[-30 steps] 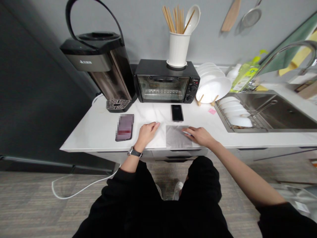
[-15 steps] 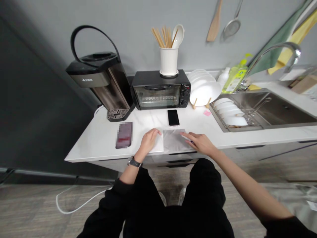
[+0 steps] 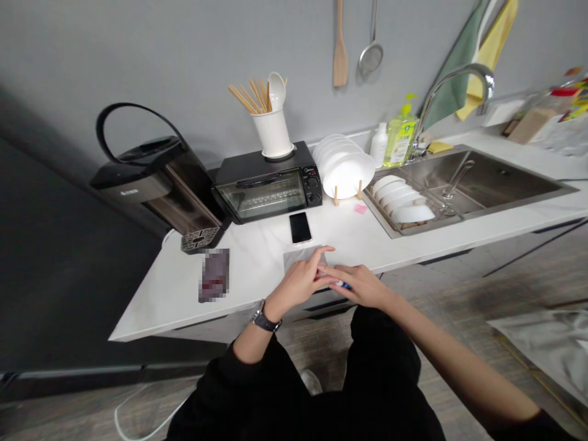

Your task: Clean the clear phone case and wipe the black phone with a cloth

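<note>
My right hand [image 3: 362,285] is closed round a slim blue-and-white pen-like stick [image 3: 342,284], mostly hidden by the fingers. My left hand [image 3: 298,282], with a dark-strapped watch on its wrist, meets it at the stick's other end. Its thumb and some fingers pinch there while one finger points outward. Both hands are just above the counter's front edge. Under and behind the left hand lies a flat grey sheet or booklet [image 3: 293,257], partly covered. A black-screened phone [image 3: 300,228] rests just beyond it.
A blurred dark flat item [image 3: 214,275] lies left on the white counter [image 3: 158,294]. Behind stand a water dispenser [image 3: 169,184], a toaster oven [image 3: 266,190] topped by a utensil cup [image 3: 272,133], and racked plates [image 3: 348,174]. The sink [image 3: 487,187] is at right.
My left hand has moved right, off the white page, to meet my right hand at the stick. The right hand has left the grey sheet. The view has shifted and tilted.
</note>
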Demonstrator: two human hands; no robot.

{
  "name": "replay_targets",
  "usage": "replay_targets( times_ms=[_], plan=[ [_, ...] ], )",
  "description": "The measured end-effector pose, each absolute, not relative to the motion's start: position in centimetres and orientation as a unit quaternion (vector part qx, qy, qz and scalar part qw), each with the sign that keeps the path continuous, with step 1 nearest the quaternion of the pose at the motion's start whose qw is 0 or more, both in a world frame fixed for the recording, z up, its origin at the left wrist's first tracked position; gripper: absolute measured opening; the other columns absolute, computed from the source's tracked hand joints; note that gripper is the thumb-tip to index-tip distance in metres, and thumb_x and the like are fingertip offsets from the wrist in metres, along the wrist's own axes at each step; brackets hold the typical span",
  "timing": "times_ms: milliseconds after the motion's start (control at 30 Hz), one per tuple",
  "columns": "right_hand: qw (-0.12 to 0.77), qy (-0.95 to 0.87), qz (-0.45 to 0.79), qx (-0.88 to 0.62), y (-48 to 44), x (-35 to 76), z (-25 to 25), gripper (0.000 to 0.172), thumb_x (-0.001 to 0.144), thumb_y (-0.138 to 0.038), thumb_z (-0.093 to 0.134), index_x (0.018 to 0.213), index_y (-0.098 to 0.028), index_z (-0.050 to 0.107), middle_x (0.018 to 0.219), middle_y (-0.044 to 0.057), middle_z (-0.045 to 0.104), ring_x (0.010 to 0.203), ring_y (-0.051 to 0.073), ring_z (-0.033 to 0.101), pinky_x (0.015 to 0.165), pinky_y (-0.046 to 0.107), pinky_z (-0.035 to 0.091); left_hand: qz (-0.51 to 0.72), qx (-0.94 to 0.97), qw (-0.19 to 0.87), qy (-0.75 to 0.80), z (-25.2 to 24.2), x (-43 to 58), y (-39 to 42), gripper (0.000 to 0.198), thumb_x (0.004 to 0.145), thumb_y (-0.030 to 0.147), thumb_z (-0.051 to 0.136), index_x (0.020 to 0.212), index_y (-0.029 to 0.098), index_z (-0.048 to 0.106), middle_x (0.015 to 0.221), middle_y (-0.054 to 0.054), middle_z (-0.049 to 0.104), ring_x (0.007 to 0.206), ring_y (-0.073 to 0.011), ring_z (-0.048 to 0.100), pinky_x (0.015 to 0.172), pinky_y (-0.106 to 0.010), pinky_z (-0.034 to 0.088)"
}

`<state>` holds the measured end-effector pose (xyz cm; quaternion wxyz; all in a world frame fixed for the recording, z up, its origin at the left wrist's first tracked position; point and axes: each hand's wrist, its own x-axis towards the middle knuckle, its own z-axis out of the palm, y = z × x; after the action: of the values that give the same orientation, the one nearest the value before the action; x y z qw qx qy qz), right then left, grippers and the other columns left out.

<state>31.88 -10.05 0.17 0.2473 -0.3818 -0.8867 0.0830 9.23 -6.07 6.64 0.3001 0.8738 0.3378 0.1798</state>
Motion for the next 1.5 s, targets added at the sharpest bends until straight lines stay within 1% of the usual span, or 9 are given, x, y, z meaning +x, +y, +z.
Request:
replay_targets(
  times_ms=[200,367,500,633,800,1000,1167,1333,1500],
  plan=[
    [0.373,-0.819,0.172,-0.4,-7.6,31.6,-1.1,0.039,0.108,-0.046,0.047,0.144,-0.035,0.055,0.123,0.008,0.073,0.096,0.024,0.073,0.088,0.036,0.055,0.212,0.85,0.346,0.335,6.0,9.6,-4.0,0.086,0.097,0.05,0.068,0.162,0.028,0.017,0.087,0.003,0.061,0.073,-0.0164,0.06,0.073,-0.028,0.047],
    [0.463,-0.733,0.164,-0.472,-0.9,33.9,-2.1,0.066,0.107,-0.042,0.04,0.164,-0.021,0.013,0.13,0.016,0.063,0.111,0.027,0.067,0.101,0.046,0.052,0.198,0.788,0.204,0.546,4.5,7.4,0.4,0.075,0.103,0.055,0.05,0.161,0.017,0.023,0.127,-0.014,0.064,0.097,-0.023,0.069,0.086,-0.034,0.052],
    [0.5,-0.694,0.167,-0.49,4.9,34.9,-3.1,0.087,0.099,-0.039,0.047,0.164,-0.013,-0.005,0.111,0.012,0.065,0.096,0.026,0.068,0.096,0.045,0.053,0.05,0.747,0.13,0.65,3.5,8.0,4.4,0.075,0.099,0.073,0.04,0.135,0.009,0.057,0.134,-0.027,0.061,0.124,-0.0398,0.062,0.097,-0.044,0.05],
    [0.525,-0.652,0.159,-0.523,7.0,34.7,-3.7,0.091,0.092,-0.045,0.056,0.164,-0.016,0.008,0.117,0.015,0.065,0.1,0.029,0.068,0.092,0.048,0.054,0.049,0.725,0.1,0.68,2.8,10.9,7.1,0.082,0.094,0.075,0.045,0.128,0.002,0.059,0.144,-0.037,0.049,0.135,-0.049,0.05,0.102,-0.053,0.047],
    [0.576,-0.575,0.104,-0.571,1.4,35.0,-3.5,0.082,0.094,-0.051,0.057,0.16,-0.023,0.019,0.151,0.023,0.044,0.134,0.036,0.051,0.111,0.062,0.041,0.045,0.735,0.111,0.668,3.5,9.7,9.1,0.071,0.08,0.055,0.074,0.131,0.009,0.056,0.14,-0.03,0.055,0.133,-0.0469,0.052,0.098,-0.051,0.05],
    [0.577,-0.573,0.176,-0.555,-5.0,32.2,-1.7,0.037,0.102,-0.048,0.048,0.126,-0.024,0.062,0.119,0.016,0.067,0.11,0.031,0.065,0.105,0.055,0.05,0.085,0.79,0.099,0.599,5.9,4.4,5.3,0.081,0.078,0.034,0.077,0.147,0.016,0.038,0.129,-0.018,0.068,0.118,-0.0372,0.067,0.093,-0.041,0.052],
    [0.546,-0.592,0.346,-0.482,-2.9,27.0,0.0,0.052,0.098,-0.063,0.054,0.132,-0.025,0.064,0.135,0.012,0.069,0.123,0.029,0.065,0.109,0.049,0.049,0.15,0.866,0.047,0.474,5.5,4.5,-3.5,0.08,0.081,0.034,0.078,0.15,0.026,0.038,0.135,-0.012,0.065,0.119,-0.0332,0.066,0.093,-0.039,0.054],
    [0.514,-0.523,0.516,-0.443,-3.2,24.0,-0.4,0.058,0.092,-0.076,0.053,0.09,-0.022,0.075,0.093,0.01,0.081,0.089,0.029,0.076,0.09,0.046,0.059,0.136,0.869,0.0,0.476,3.1,4.7,-8.3,0.079,0.084,0.036,0.076,0.152,0.022,0.037,0.122,-0.013,0.066,0.11,-0.0329,0.067,0.086,-0.041,0.057],
    [0.504,-0.43,0.608,-0.437,-4.3,24.0,-0.3,0.054,0.079,-0.074,0.072,0.083,-0.02,0.075,0.085,0.009,0.081,0.078,0.028,0.076,0.078,0.041,0.059,0.122,0.881,-0.022,0.456,3.2,3.9,-9.1,0.078,0.086,0.036,0.076,0.151,0.017,0.038,0.117,-0.013,0.065,0.105,-0.0314,0.066,0.082,-0.04,0.057]
  ],
)
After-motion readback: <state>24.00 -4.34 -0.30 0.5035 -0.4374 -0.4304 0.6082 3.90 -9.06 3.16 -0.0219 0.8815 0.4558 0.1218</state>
